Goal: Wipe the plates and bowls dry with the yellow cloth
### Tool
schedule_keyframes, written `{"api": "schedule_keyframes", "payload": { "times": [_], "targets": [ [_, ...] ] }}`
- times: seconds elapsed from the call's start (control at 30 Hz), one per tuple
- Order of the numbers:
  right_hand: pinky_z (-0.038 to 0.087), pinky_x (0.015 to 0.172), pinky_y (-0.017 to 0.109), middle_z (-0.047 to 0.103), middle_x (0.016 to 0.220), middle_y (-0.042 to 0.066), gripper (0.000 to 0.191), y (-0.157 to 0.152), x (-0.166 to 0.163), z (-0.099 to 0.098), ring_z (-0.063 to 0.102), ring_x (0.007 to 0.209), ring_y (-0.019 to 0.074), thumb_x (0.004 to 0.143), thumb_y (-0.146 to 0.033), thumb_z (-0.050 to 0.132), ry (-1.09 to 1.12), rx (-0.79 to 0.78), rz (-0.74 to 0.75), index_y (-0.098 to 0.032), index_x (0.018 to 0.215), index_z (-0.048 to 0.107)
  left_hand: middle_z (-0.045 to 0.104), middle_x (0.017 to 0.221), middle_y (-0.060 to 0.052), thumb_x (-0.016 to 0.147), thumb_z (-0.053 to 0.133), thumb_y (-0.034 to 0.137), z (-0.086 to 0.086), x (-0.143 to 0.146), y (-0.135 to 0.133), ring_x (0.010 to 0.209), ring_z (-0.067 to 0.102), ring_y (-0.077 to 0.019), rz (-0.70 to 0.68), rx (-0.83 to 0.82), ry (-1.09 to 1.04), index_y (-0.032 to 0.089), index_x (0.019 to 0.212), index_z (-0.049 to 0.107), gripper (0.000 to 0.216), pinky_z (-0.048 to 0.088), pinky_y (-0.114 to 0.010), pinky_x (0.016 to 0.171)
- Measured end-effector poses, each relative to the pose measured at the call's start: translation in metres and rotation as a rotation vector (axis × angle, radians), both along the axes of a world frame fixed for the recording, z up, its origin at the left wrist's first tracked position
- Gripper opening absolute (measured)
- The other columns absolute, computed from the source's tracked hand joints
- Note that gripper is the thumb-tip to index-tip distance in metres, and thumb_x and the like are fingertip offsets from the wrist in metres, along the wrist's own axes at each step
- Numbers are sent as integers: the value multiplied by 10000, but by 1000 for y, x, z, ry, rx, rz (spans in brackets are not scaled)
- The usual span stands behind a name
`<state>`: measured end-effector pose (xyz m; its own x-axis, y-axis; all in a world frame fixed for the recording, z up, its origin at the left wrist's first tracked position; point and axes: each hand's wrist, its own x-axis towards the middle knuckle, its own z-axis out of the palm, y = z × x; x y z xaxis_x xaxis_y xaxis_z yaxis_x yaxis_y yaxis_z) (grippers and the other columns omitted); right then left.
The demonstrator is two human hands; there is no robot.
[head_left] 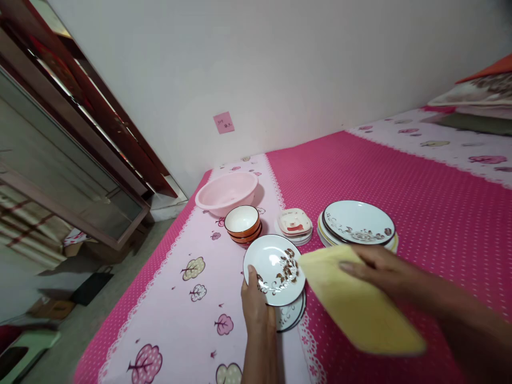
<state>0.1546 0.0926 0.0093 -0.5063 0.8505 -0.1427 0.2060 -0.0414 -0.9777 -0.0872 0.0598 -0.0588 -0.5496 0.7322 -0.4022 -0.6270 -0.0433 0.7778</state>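
Note:
A white plate (272, 266) with a dark rim and brown flowers is tilted up in my left hand (255, 304), thumb on its face. Below it, more dark-rimmed plates (291, 316) lie on the bedspread, partly hidden. My right hand (374, 266) pinches a yellow cloth (352, 304), which hangs down and is smeared by motion; its left corner is by the plate's right edge. Just behind stand stacked orange bowls (242, 223) with white insides and a pile of small squarish dishes (295, 223). Larger plates (358, 221) are stacked beyond my right hand.
A pink basin (228, 193) sits near the wall at the back left. The bedspread (432, 197) is pink with printed trees. Folded bedding (480, 96) lies at the far right. A pink note (223, 122) is on the wall, and the bed's left edge drops to the floor.

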Motion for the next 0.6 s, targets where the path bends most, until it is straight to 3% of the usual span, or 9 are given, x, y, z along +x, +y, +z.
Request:
{"api": "schedule_keyframes", "payload": {
  "times": [0.13,0.23,0.3,0.43,0.53,0.6],
  "targets": [
    [523,564,375,776,831,99,488,12,26,5,702,708,307,838,-638,585,-245,339,-394,-203,1006,731,802,963,-148,906,735,378,5,10,-4,870,776,-252,-137,22,35,105,1134,696,358,623,-383,809],
    [508,598,379,769,842,80,392,15,23,3,694,736,302,852,-552,555,-350,523,-489,-209,951,716,788,878,-115,802,815,512,5,18,-8,849,761,-258,-336,40,95,112,1065,720,488,601,-380,807],
    [515,616,368,759,821,64,381,14,11,1,691,742,285,862,-541,561,-288,498,-423,-203,952,712,780,861,-108,765,826,568,5,22,-11,839,748,-261,-476,70,144,110,1053,732,548,583,-374,807],
    [562,666,358,777,872,55,452,6,-16,0,717,795,277,847,-591,626,17,246,-284,-190,1034,722,776,887,-109,733,846,571,4,27,-19,809,720,-246,-652,58,218,113,1106,742,600,550,-341,770],
    [561,661,354,789,885,50,467,-1,-29,1,726,786,274,850,-592,639,158,73,-173,-195,1077,734,756,818,-86,733,854,540,4,29,-24,755,688,-219,-767,67,247,110,1051,770,542,524,-308,736],
    [545,643,352,786,853,50,472,-4,-33,2,714,745,269,847,-612,630,159,57,-123,-191,1019,756,748,784,-77,755,843,524,5,31,-26,728,676,-207,-843,108,247,108,1008,789,491,516,-297,731]
  ]
}}
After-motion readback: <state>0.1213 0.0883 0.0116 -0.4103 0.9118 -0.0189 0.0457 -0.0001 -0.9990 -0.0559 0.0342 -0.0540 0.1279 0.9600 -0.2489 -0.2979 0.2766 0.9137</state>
